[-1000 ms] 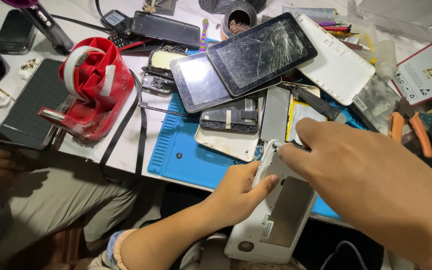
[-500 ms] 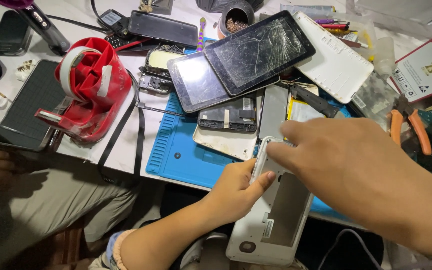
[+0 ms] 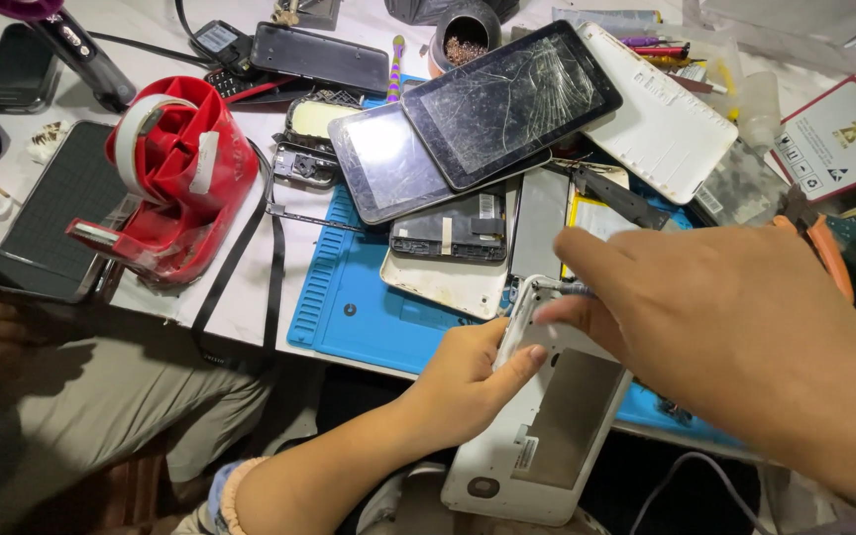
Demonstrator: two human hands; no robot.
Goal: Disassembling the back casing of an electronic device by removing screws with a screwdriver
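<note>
Gripping the white tablet shell [image 3: 537, 436], left hand [image 3: 468, 381] steadies; right hand [image 3: 735, 337] pinches its edge.

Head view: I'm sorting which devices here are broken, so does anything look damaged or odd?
Yes. The dark tablet lying tilted on top of a second tablet has a glass screen covered in cracks. Below it, a white shell lies open with its circuit board exposed. The left hand and right hand hold another opened white tablet back.
</note>
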